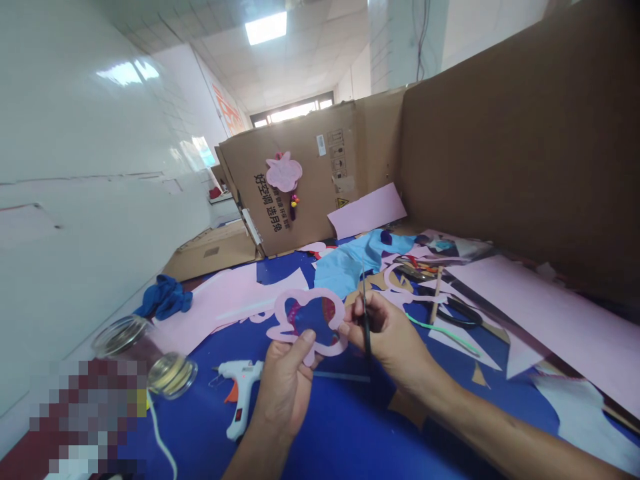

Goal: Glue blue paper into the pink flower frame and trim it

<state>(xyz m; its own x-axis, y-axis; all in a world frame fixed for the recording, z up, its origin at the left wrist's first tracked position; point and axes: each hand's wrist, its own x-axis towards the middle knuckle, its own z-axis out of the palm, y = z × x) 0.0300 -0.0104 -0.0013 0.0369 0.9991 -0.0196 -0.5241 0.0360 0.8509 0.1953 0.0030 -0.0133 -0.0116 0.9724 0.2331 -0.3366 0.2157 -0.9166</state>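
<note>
My left hand [286,383] pinches the lower edge of a pink flower-shaped paper ring [309,299] and holds it up over the blue table cover [345,433]. The ring's middle is cut out, and blue shows through it. My right hand [385,333] is closed round a pair of scissors [365,313], whose thin blades point upward beside the ring's right edge. The two hands nearly touch at the ring.
A white glue gun [240,393] lies below my left hand. A glass jar [145,357] lies on its side at left, by a blue cloth [165,297]. Pink and blue paper scraps [350,263] cover the table. Cardboard walls [500,147] stand behind and right; one bears a pink flower [284,172].
</note>
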